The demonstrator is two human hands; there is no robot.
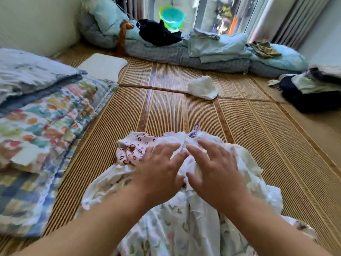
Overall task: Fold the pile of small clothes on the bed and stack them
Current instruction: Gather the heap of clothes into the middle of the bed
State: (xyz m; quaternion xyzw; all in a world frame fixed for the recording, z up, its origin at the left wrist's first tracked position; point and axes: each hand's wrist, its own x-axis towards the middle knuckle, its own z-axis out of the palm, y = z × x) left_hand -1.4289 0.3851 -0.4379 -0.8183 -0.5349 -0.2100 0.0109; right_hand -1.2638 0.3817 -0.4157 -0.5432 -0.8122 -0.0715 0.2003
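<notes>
Clothes pile (166, 138) beneath grips | left grip (160, 168) spread flat | right grip (218, 169) spread flat

Bright daylight — blurry (warped edges)

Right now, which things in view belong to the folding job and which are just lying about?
Job: left hand, right hand, white garment, pink heart-print garment, pale printed garment.
Lying about: colourful quilt, black garment, teal bucket.
</notes>
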